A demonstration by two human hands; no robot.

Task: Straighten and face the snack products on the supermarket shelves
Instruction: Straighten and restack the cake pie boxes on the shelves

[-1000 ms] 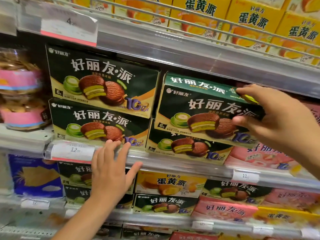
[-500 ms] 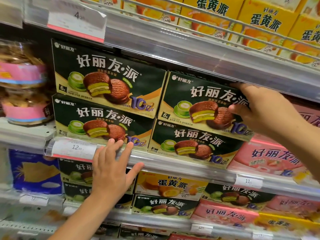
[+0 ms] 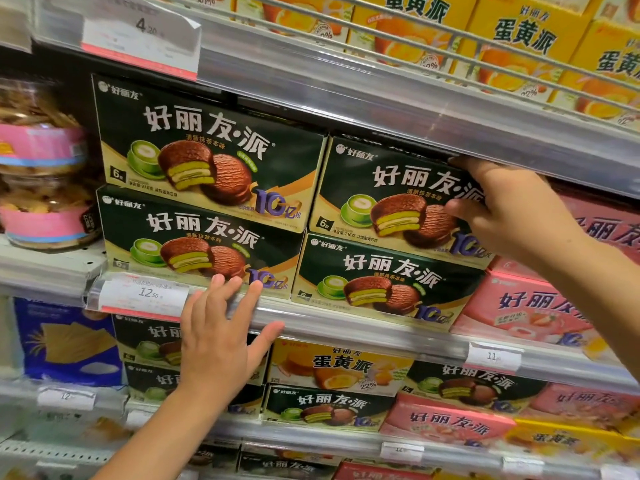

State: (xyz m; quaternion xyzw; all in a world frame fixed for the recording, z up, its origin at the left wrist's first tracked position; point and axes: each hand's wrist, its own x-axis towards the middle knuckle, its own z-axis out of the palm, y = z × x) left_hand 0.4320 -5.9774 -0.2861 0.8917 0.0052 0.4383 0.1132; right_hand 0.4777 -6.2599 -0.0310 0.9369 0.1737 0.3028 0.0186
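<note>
Boxes, dark green matcha pie type, stacked 2 high x 2 wide on middle shelf (image 3: 346, 323). Right hand (image 3: 512, 209) at 3 o'clock of frame grips top right green box (image 3: 391, 188) by its right end: thumb curled onto front face, fingers wrapped over top edge under upper shelf rail. That box sits on lower right green box (image 3: 374, 275), slightly tilted, left edge touching top left green box (image 3: 207, 147). Left hand (image 3: 221, 344) at 6 o'clock, fingers straight & spread, tips on bottom front edge of lower left green box (image 3: 194, 237) and shelf rail, holding nothing. Price tag (image 3: 145, 296) w/ 12.50 just at 9 o'clock of left hand. Pink boxes (image 3: 519, 306) at 3 o'clock of green stack, touching it. Clear biscuit tubs (image 3: 41, 168) w/ pink labels at 9 o'clock. Yellow boxes (image 3: 519, 32) on shelf above, at 12–1 o'clock. Mixed green, yellow, pink boxes on shelf below.
</note>
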